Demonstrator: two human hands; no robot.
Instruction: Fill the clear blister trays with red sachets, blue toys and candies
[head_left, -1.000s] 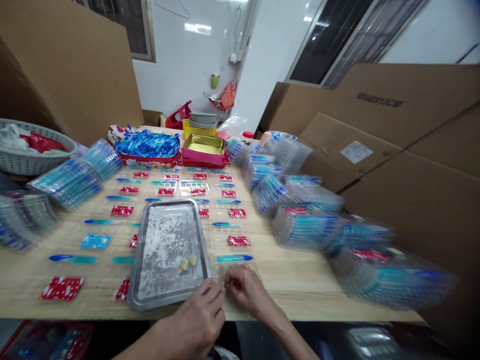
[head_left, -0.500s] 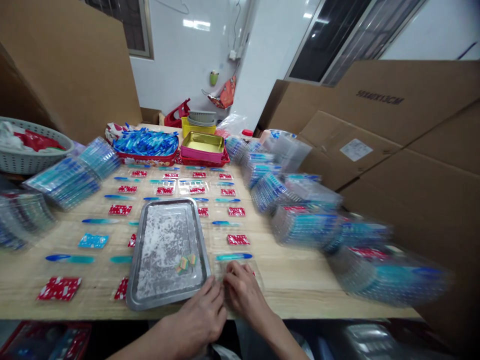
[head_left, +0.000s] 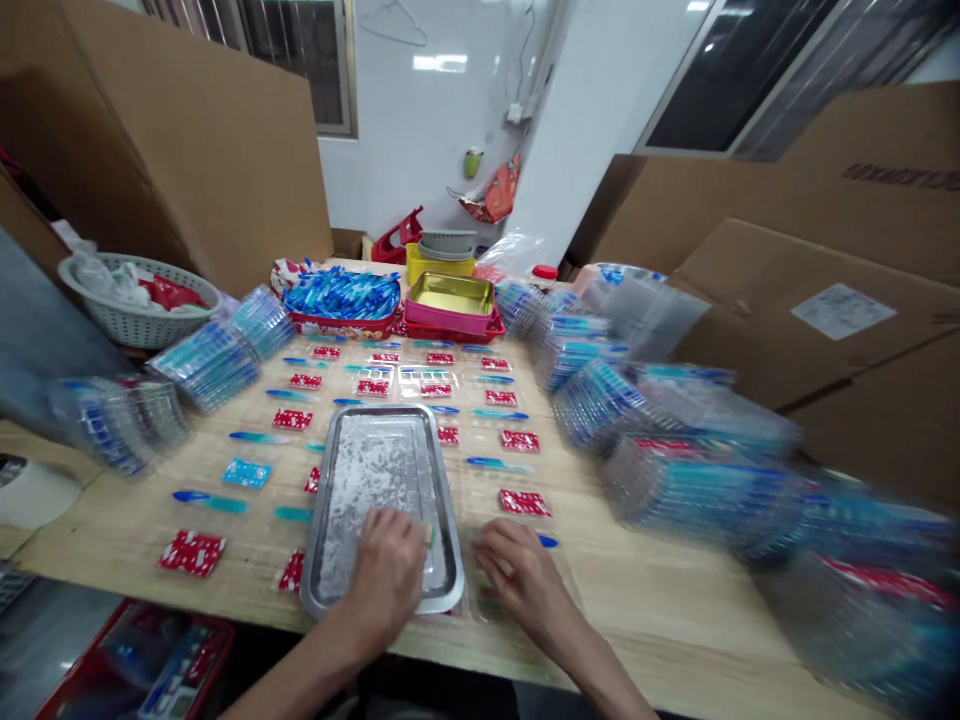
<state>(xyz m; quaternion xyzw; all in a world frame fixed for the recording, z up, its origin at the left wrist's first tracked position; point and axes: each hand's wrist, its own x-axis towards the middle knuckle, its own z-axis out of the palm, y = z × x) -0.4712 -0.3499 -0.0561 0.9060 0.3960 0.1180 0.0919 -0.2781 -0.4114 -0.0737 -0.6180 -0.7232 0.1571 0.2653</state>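
- Head view: the left hand (head_left: 386, 572) lies over the near end of the tray (head_left: 375, 465), palm down and fingers curled toward a small yellowish piece (head_left: 429, 534) that peeps out at the fingertips.
- The fingers hide the contact, so I cannot tell whether the left grip is closed on the piece or only touching it.
- The right hand (head_left: 525, 578) rests just beside the tray on a clear pack (head_left: 486, 598). Its fingers are spread and bent and its grip is wide, pinching nothing.
- The tray sits on the tabletop (head_left: 660, 600), dusted with white powder. A red packet (head_left: 525, 502) lies just beyond the right hand, and stacks (head_left: 675, 480) of filled packs stand further right.
- The piece looks light, small and probably soft. The powder likely keeps it from sticking but makes it slippery, so a fingertip pinch across its sides suits it best.
- The pack looks thin, flimsy and slick. It is probably best pinned flat with the fingers or lifted by an edge, not squeezed in the middle.
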